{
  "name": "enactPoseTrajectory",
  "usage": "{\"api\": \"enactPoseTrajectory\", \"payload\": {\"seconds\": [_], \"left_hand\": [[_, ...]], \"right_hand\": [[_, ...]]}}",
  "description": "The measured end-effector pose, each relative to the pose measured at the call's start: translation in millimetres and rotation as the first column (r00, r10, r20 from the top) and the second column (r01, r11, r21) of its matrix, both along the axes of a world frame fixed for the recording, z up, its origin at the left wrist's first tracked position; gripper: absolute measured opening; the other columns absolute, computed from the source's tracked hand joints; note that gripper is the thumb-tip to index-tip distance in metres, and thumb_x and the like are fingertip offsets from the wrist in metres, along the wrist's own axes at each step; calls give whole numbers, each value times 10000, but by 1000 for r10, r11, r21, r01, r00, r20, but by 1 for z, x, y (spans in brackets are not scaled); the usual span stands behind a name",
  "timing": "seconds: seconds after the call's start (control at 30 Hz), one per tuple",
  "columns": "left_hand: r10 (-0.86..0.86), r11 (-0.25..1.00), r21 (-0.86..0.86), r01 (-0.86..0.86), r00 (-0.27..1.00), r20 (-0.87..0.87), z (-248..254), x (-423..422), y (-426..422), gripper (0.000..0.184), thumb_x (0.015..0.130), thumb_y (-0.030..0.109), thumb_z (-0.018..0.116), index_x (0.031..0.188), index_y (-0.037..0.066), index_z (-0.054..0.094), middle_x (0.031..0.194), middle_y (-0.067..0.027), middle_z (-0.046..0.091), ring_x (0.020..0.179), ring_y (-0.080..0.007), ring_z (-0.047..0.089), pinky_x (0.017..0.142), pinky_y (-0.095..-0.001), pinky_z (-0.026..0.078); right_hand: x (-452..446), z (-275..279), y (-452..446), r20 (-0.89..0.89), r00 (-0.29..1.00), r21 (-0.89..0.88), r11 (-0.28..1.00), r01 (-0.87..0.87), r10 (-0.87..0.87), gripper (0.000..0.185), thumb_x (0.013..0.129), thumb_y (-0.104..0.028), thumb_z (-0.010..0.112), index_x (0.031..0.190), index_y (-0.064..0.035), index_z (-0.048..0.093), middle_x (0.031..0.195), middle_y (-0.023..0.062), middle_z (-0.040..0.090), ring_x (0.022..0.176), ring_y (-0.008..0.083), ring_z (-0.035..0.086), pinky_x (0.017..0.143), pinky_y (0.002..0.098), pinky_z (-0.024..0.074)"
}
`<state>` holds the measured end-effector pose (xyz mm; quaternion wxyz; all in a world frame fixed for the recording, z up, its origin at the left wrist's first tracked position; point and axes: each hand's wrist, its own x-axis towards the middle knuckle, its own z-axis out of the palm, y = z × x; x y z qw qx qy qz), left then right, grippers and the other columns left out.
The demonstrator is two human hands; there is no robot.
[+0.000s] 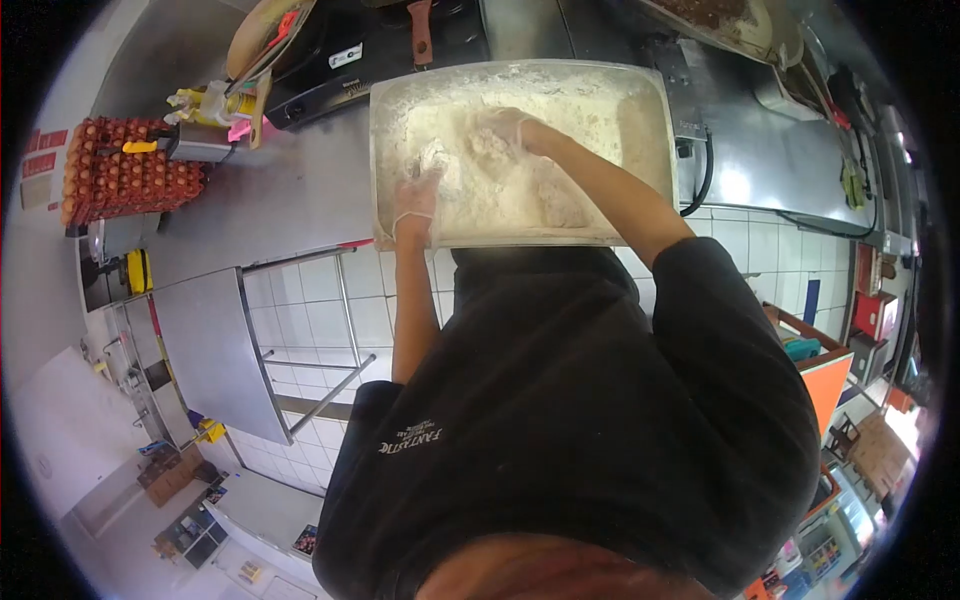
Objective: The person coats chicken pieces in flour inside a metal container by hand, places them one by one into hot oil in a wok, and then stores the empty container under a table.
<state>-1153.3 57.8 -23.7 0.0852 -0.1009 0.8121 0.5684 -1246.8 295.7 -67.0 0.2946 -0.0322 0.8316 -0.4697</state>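
Note:
A large rectangular tub [378,215] holds a deep layer of pale, flour-like powder [510,205]. My left hand [418,192], in a clear plastic glove, is at the tub's left side with its fingers around a powder-coated piece [436,158]. Further in, my right hand [508,128], also gloved, curls over another coated piece [489,150]. A third coated lump [563,207] lies in the powder below my right forearm. The coating hides what kind of food the pieces are.
Stacked trays of eggs [125,170] stand at the far left of the steel counter [300,190]. Behind the tub is a black stove [380,75] with a pan handle [421,35] over it. A black cable [706,175] hangs at the right.

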Motion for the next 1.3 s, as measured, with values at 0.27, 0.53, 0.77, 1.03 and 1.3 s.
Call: {"api": "enactPoseTrajectory", "payload": {"seconds": [0.27,0.53,0.77,1.03,1.3], "left_hand": [[32,999,16,-33,999,42,3,-3,7,475,850,292,722,1138,-76,639,1025,-132,678,929,-203,623,846,-351,483],[-12,1000,-16,12,1000,20,10,-2,11,600,868,282,728,1328,-57,543,1230,-143,650,1076,-215,613,956,-350,457],[8,994,-107,4,993,117,34,4,22,671,815,438,747,1215,-84,613,1138,-181,683,1030,-250,637,924,-376,466],[9,972,-230,50,968,251,32,-2,20,492,826,332,748,1077,-83,662,981,-179,705,906,-239,644,828,-386,492],[38,991,-128,-32,998,47,1,-2,15,686,788,384,770,1223,-108,572,1140,-241,664,1051,-319,644,910,-406,483]], "right_hand": [[5,39,37,102,978,-122,974,193,-181,472,966,-454,542,1102,-25,684,879,153,681,754,255,644,731,403,525],[46,6,3,-454,769,633,770,-77,450,485,920,-332,575,1313,-48,567,1214,217,633,1085,357,637,896,445,516],[68,-24,13,-574,470,654,720,-230,671,464,896,-185,609,1334,-48,547,1168,189,652,1073,339,649,900,433,516],[60,30,22,-232,851,273,871,-408,471,368,894,-255,632,1153,5,653,1018,213,700,943,327,688,859,421,521],[108,29,-14,-231,783,667,680,-306,578,466,853,-330,598,1194,-16,635,999,227,711,906,373,701,830,463,536]]}}
